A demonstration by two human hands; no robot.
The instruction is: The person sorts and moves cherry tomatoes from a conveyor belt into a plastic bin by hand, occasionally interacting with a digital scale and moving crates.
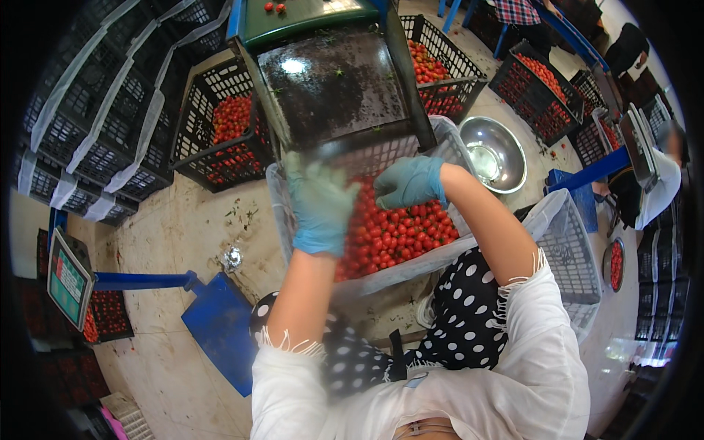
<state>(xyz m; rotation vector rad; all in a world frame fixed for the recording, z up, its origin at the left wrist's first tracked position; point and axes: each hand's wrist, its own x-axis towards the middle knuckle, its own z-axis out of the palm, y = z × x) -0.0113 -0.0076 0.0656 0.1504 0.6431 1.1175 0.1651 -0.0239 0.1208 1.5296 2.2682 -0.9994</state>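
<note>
Both my hands wear light blue gloves over a crate [279, 209] lined with clear plastic, which holds many small red cherry tomatoes [400, 238]. My left hand [320, 199] is raised at the crate's left side, near the lower end of a dark sloping chute [330, 92]; motion smears its fingers. Above the tomatoes at the far side, my right hand [412, 182] has its fingers curled in toward the palm. Whatever they may hold is hidden. A few green stem bits lie on the chute's wet surface.
Black crates of tomatoes [233, 121] flank the chute. A steel bowl [493, 154] sits right of my crate, near another lined crate [568, 257]. At left stand a blue floor scale [224, 330] and stacked crates [95, 110]. Other people [653, 191] are at the right.
</note>
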